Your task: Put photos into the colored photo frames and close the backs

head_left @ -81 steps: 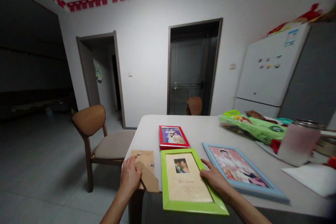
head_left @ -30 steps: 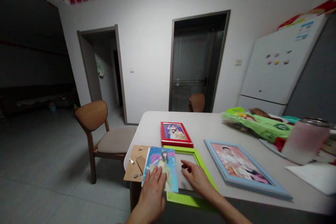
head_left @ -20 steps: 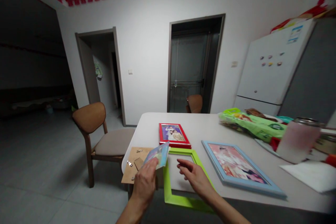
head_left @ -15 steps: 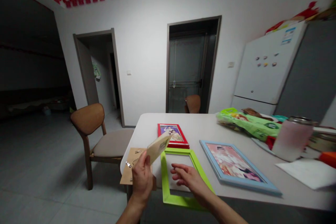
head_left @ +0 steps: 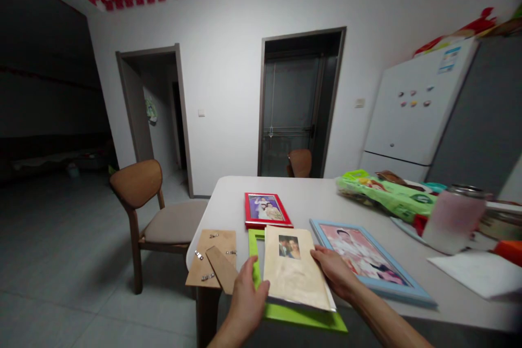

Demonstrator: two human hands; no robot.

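A beige photo card (head_left: 293,277) with a small portrait near its top lies tilted over the green picture frame (head_left: 302,315) at the table's near edge. My left hand (head_left: 247,299) rests at the card's left edge, thumb on the frame's left rail, fingers curled under. My right hand (head_left: 336,272) touches the card's right edge with fingers together. A brown cardboard frame backing (head_left: 212,266) with metal clips and a stand lies left of the green frame.
A red-framed photo (head_left: 267,210) lies behind the green frame and a blue-framed photo (head_left: 367,258) to its right. Green snack bags (head_left: 387,196), a pink jar (head_left: 452,220) and white paper (head_left: 477,274) sit on the right. A wooden chair (head_left: 150,212) stands left of the table; a fridge (head_left: 411,114) at right.
The card that my left hand held up, colourful picture showing, has been turned over and laid on the green frame with its beige side up. Both hands now sit at its edges.
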